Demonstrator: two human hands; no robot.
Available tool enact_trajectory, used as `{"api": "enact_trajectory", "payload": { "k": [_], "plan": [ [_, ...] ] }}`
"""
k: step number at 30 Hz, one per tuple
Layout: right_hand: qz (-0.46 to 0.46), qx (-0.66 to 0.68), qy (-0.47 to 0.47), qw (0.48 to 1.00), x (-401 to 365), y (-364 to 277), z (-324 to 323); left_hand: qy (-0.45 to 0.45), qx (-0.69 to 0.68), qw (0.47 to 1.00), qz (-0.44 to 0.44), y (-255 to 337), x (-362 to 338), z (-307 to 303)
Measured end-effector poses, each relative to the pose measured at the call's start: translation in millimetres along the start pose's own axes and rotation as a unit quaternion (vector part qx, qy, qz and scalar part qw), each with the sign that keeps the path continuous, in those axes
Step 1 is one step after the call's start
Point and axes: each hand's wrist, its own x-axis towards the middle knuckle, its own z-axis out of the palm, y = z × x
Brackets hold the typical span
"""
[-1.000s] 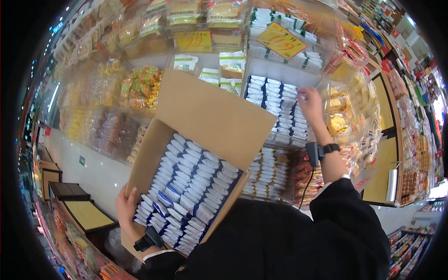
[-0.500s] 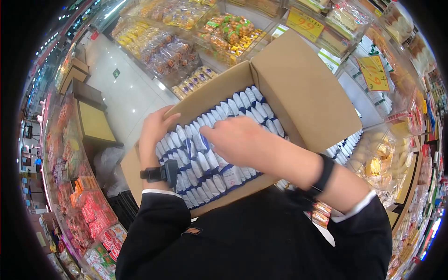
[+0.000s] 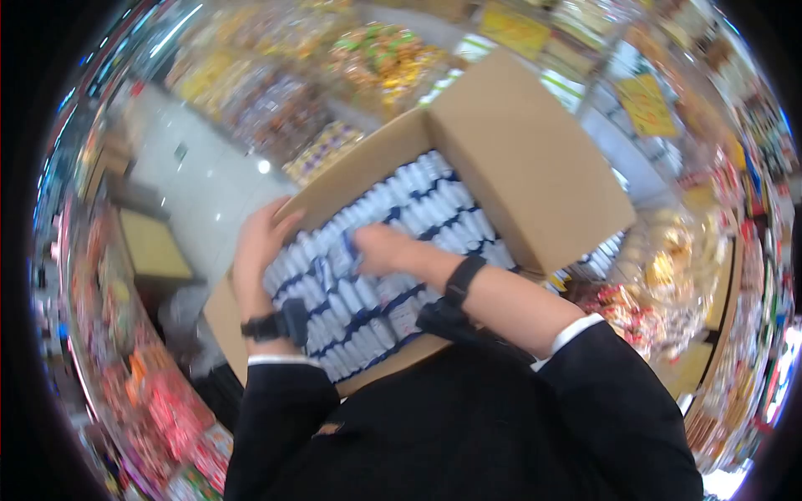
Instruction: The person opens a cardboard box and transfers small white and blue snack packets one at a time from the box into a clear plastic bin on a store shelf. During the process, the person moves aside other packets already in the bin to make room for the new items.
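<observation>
An open cardboard box [image 3: 522, 159] sits in front of me, filled with rows of small white-and-blue wrapped packets [image 3: 368, 321]. My left hand [image 3: 261, 246] grips the box's far left rim, its fingers curled over the edge. Inside the box, my right hand [image 3: 383, 250] is closed in a pinch on a small packet [image 3: 347, 243] with a blue end, among the upright rows. Motion blur and the fingers hide part of that packet. Both wrists wear black bands.
Bins of wrapped snacks [image 3: 388, 63] stand beyond the box, with yellow price signs [image 3: 647, 104]. More white packets [image 3: 603, 255] lie right of the box. Red snack bags [image 3: 175, 401] fill a display at left. A tiled aisle [image 3: 192, 179] runs at upper left.
My right hand has moved down and slightly left, deeper among the packets. The whole view has shifted a little and blurred. My left hand stays on the box's rim.
</observation>
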Motion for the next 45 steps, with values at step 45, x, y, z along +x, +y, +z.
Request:
{"api": "enact_trajectory", "payload": {
  "k": [45],
  "plan": [
    [0.231, 0.058, 0.641, 0.729, -303, 338, -85, 0.022, -0.032, 0.999, -0.025, 2, -8, 3]
  ]
}}
